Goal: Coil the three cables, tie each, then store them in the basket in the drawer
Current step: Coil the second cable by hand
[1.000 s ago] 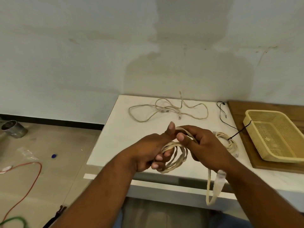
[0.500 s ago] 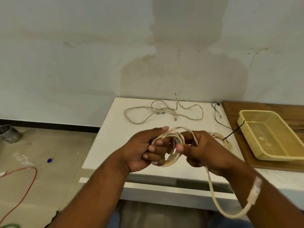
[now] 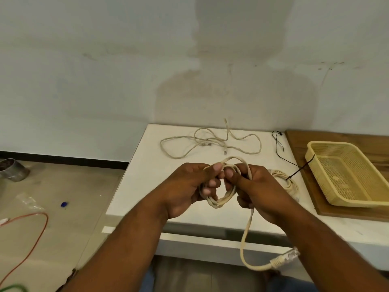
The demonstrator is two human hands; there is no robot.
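Observation:
A cream network cable coil [image 3: 223,200] hangs between both hands above the white table's [image 3: 143,182] front half. My left hand [image 3: 189,188] grips the coil's left side. My right hand [image 3: 259,190] holds its right side, and the cable's loose tail with a clear plug [image 3: 291,255] dangles below the table edge. A second cream cable [image 3: 210,142] lies loose and uncoiled at the back of the table. A third cream cable [image 3: 288,183] sits coiled behind my right hand, with a black tie [image 3: 299,170] on it. The yellow mesh basket [image 3: 311,152] rests on a wooden board at right.
A thin black cord [image 3: 277,144] lies near the board's [image 3: 299,144] back left corner. On the floor at left are a metal tin [image 3: 11,170], a red wire [image 3: 40,230], a blue cap [image 3: 64,204] and clear plastic wrap [image 3: 28,201].
Both hands stayed on the coil and kept wrapping it. The dangling tail swung from beside my right wrist to a low loop under my right forearm. The camera view shifted slightly.

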